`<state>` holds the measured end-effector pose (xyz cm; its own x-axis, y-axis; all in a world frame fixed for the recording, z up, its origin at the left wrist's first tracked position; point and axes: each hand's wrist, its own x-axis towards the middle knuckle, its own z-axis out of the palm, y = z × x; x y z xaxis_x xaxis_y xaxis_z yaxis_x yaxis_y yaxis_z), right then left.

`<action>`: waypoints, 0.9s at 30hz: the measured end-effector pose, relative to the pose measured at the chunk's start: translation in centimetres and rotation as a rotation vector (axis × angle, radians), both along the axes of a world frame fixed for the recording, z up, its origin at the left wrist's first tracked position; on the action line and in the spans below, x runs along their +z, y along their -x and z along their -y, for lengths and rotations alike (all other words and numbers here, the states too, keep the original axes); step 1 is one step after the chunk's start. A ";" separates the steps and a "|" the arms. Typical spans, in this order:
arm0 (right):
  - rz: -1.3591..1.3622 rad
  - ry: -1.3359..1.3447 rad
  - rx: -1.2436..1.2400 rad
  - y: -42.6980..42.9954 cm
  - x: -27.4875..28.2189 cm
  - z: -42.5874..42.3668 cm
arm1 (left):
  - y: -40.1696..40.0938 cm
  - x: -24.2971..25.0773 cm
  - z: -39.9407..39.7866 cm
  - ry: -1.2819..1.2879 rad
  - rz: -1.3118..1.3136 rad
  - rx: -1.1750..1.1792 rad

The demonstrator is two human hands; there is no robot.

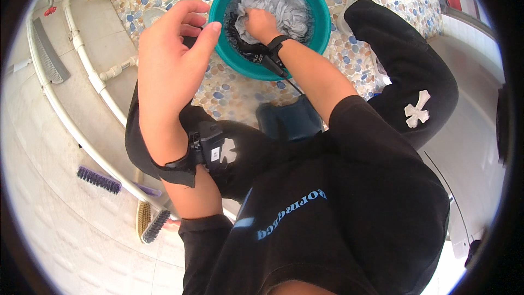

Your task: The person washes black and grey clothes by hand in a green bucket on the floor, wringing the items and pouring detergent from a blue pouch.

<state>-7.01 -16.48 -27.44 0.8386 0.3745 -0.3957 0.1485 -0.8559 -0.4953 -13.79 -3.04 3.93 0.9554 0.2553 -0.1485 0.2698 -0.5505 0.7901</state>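
Observation:
My left hand [180,41] is raised at the left of the teal plastic basin [219,45], near the camera. Its fingers are curled loosely with the thumb apart, and it holds nothing. Inside the basin, wet grey cloth [291,12] lies bunched in water over a black cloth [249,51] that bears pale lettering. My right hand [260,24] reaches in and grips the left part of the grey cloth; its fingertips are partly hidden in the folds. Each wrist has a black strap with a device on it.
The basin stands on a pebble-patterned floor [221,94] between my feet. A dark blue stool [290,119] shows between my legs. At the left run white pipes [88,63] with a red-handled valve [50,10]. Several scrubbing brushes [99,179] hang near the lower pipe. Pale appliance-like panels [470,102] stand at the right.

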 end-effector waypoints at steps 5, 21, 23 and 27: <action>-0.158 0.039 -0.120 0.0 1.6 -0.6 | 0.8 -0.3 -1.1 -0.033 0.007 0.026; 0.154 0.414 0.236 -1.7 -0.7 5.5 | 1.3 -1.1 -0.9 0.030 0.030 0.051; 0.198 0.477 0.190 -3.2 -1.5 6.8 | 1.1 -1.4 -0.6 -0.042 -0.012 0.017; -0.145 0.157 0.376 -5.4 -0.8 7.3 | 0.6 -1.0 -0.7 -0.054 -0.014 0.001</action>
<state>-1.62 -23.75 -28.22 0.5868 0.5693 -0.5758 0.4035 -0.8221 -0.4016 -14.39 -2.30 2.92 0.9529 0.2647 -0.1482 0.2818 -0.5920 0.7551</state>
